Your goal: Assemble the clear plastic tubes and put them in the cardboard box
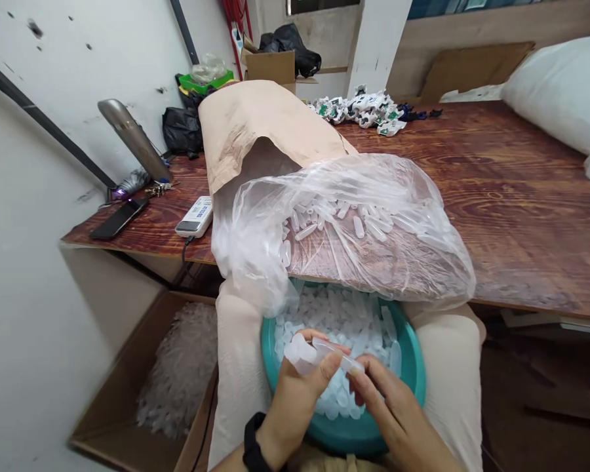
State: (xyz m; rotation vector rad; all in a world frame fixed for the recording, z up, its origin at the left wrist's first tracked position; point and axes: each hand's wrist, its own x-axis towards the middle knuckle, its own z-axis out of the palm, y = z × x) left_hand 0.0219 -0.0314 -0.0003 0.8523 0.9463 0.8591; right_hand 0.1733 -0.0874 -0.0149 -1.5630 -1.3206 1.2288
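Above a teal basin (pixel 415 393) on my lap, my left hand (pixel 307 377) is closed around several translucent white plastic pieces (pixel 302 354), some fanned out past its fingers. One long piece (pixel 332 351) points to the right, its end pinched by the thumb and fingers of my right hand (pixel 381 393). Many similar small pieces (pixel 341 314) fill the basin below. A clear plastic bag (pixel 383 262), lying open over the table's front edge, holds more loose pieces (pixel 358 226).
A brown paper sack (pixel 270 111) lies behind the bag on the wooden table (pixel 521 216). To the left are a phone (pixel 120 217), a small white device (pixel 195 216) and a lamp (pixel 135 141). On the floor, a cardboard box (pixel 113 380) holds many pieces. A white sack (pixel 565 92) sits at right.
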